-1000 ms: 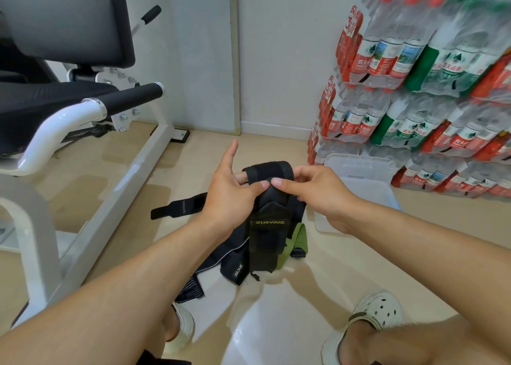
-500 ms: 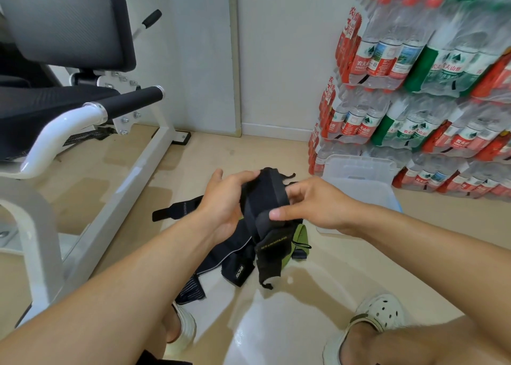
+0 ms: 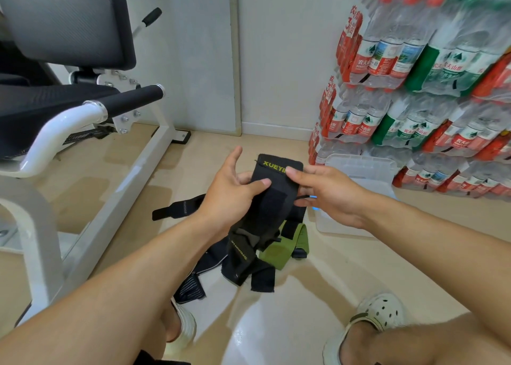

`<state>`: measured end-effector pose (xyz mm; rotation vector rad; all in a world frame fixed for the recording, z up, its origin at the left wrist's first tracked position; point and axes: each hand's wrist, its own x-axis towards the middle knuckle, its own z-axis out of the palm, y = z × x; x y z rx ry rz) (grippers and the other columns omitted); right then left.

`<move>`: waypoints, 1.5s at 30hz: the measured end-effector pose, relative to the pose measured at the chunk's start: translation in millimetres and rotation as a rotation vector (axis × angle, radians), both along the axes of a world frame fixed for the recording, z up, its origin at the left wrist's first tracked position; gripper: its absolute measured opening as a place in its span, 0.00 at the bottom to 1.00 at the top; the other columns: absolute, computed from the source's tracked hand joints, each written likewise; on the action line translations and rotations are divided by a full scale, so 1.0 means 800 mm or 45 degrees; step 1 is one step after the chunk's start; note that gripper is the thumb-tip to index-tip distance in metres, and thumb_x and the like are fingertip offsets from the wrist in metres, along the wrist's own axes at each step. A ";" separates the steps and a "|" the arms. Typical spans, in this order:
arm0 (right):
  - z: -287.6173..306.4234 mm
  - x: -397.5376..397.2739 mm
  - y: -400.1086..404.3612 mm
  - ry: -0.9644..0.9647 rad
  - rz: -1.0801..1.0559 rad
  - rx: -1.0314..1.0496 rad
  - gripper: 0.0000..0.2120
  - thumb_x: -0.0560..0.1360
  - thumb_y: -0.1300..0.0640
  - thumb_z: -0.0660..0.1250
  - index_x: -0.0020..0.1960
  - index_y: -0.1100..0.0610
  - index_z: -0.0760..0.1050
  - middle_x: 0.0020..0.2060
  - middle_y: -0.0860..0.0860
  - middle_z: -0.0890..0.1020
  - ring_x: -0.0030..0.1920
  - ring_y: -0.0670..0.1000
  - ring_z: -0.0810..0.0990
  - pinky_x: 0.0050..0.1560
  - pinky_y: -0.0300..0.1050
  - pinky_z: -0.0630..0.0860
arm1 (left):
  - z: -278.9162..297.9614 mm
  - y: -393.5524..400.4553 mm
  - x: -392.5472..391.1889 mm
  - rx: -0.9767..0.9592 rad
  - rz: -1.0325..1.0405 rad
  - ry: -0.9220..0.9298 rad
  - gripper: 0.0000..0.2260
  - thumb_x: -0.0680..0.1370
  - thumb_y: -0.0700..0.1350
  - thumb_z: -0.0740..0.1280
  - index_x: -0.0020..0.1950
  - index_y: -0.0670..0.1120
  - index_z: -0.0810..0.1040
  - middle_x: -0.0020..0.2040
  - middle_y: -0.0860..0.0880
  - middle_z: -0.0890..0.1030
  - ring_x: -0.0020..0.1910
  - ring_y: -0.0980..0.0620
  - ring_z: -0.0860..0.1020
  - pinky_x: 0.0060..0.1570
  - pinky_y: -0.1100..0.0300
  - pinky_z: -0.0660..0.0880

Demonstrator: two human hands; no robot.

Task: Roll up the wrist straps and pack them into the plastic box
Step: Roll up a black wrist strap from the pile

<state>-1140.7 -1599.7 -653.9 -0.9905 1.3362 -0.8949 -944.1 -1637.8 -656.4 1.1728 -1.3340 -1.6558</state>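
A black wrist strap (image 3: 272, 198) with yellow lettering is held up between both hands above the floor. My left hand (image 3: 231, 192) grips its left side, thumb across the front and fingers behind. My right hand (image 3: 329, 192) pinches its upper right edge, a finger lying on the lettered end. The strap's lower part hangs down toward a heap of black straps (image 3: 240, 259) and a green strap (image 3: 287, 244) on the floor. A clear plastic box (image 3: 359, 168) stands on the floor behind my right hand, partly hidden by it.
A white gym machine (image 3: 83, 149) with black pads fills the left side. Shrink-wrapped packs of water bottles (image 3: 420, 82) are stacked against the wall at right. My feet in pale clogs (image 3: 378, 317) rest on the glossy beige floor near the bottom.
The strap's lettered end, which hung low a second ago, has been turned up and now lies flat at the top between my hands. Both hands shifted their hold on it.
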 end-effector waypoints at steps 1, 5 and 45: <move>0.000 0.000 -0.001 -0.033 -0.039 0.002 0.25 0.73 0.44 0.72 0.65 0.57 0.80 0.56 0.54 0.87 0.53 0.51 0.85 0.62 0.52 0.78 | -0.001 -0.002 0.001 0.001 -0.026 -0.021 0.42 0.80 0.36 0.70 0.84 0.56 0.46 0.54 0.49 0.87 0.55 0.48 0.85 0.66 0.43 0.76; 0.001 0.008 -0.003 -0.170 -0.152 0.005 0.13 0.79 0.50 0.70 0.59 0.55 0.81 0.50 0.51 0.87 0.50 0.49 0.85 0.57 0.48 0.80 | -0.004 -0.008 0.003 0.016 -0.080 -0.073 0.42 0.80 0.34 0.69 0.84 0.55 0.48 0.53 0.48 0.88 0.55 0.49 0.85 0.66 0.44 0.76; 0.020 0.009 0.006 0.518 -0.261 -0.412 0.33 0.64 0.48 0.84 0.65 0.45 0.75 0.56 0.43 0.82 0.58 0.43 0.81 0.59 0.42 0.77 | -0.003 -0.006 0.011 -0.481 -0.026 -0.090 0.18 0.76 0.44 0.76 0.64 0.53 0.78 0.31 0.53 0.72 0.32 0.54 0.71 0.36 0.65 0.70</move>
